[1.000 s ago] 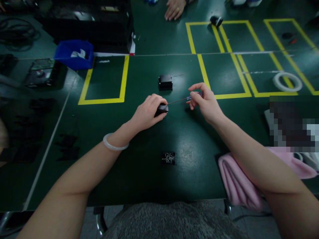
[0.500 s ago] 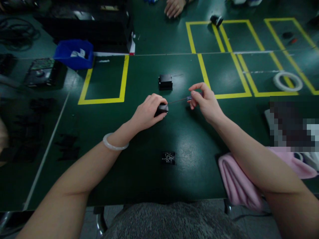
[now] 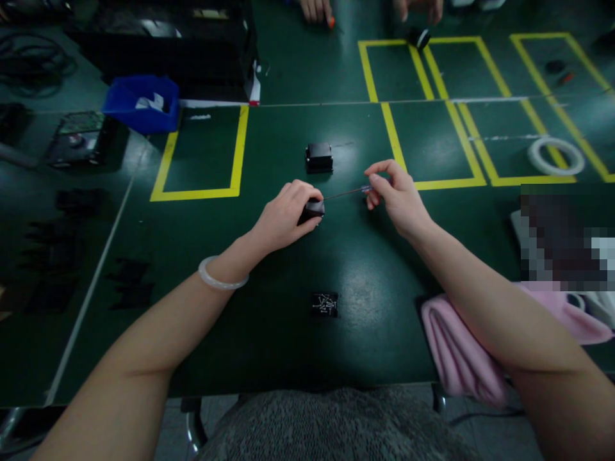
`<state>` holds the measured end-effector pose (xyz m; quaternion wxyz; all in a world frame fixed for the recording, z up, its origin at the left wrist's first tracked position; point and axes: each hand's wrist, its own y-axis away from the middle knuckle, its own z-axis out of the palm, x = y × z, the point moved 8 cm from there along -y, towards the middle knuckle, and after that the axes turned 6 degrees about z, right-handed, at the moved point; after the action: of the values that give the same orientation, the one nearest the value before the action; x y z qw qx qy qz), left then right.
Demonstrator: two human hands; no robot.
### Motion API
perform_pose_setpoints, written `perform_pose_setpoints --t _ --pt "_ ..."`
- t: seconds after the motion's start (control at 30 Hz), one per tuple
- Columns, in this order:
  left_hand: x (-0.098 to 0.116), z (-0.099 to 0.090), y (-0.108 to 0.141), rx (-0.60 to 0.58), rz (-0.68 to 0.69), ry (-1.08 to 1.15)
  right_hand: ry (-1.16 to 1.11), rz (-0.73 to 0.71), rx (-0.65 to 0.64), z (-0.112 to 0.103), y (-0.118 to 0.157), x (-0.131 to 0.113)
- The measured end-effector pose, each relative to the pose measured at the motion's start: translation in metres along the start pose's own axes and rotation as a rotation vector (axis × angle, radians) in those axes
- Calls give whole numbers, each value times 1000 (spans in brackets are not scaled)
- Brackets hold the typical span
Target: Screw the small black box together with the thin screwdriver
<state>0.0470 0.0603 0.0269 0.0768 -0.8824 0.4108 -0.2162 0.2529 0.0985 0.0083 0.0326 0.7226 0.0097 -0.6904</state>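
Left hand [image 3: 287,216] clenched over a small black block [image 3: 313,210], matte plastic, boxy with rounded edges, pressed down on the dark green counter [image 3: 269,269] about mid-width, well in from the near edge. Right hand [image 3: 394,197] pinches the handle of a thin screwdriver [image 3: 346,192]; slim metal shaft runs leftward, tip touching the block's right side, handle small and translucent bluish. Pale smooth bangle [image 3: 221,276] on the left wrist. Second black block [image 3: 319,157], same boxy shape, sits apart, farther toward the far edge. Small flat black tray [image 3: 325,304] with tiny shiny screws lies nearer the near edge, between the forearms. Soft pink folded cloth [image 3: 456,349] under the right forearm at the near edge, right side. Yellow tape rectangles [image 3: 235,153] mark the glossy counter. White tape roll [image 3: 556,156], ring-shaped, toward the right edge. Blue plastic bin [image 3: 142,102] toward the far left. Another person's hands [image 3: 315,9] at the far edge.
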Motion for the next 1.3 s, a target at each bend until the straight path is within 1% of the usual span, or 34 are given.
perform_pose_setpoints --t 0.13,0.27,0.37,0.47,0.67,1.0,1.17,1.3 --pt "1 0 0 9 10 -7 19 1 10 0 1 -2" --pt "0 0 0 9 11 -15 -18 17 -6 1 0 0" --pt "0 0 0 4 5 -8 -3 16 -26 1 0 0" --pt "-1 0 0 0 -6 -3 14 7 -46 2 0 -1" --pt "0 0 1 2 -9 2 48 -29 -35 1 1 -4" --pt "0 0 0 1 -8 5 28 9 -56 3 2 -3" --pt "0 0 0 -1 -19 8 55 -21 -33 2 3 -5" --pt "0 0 -1 -1 -21 7 50 -19 -23 2 3 -5"
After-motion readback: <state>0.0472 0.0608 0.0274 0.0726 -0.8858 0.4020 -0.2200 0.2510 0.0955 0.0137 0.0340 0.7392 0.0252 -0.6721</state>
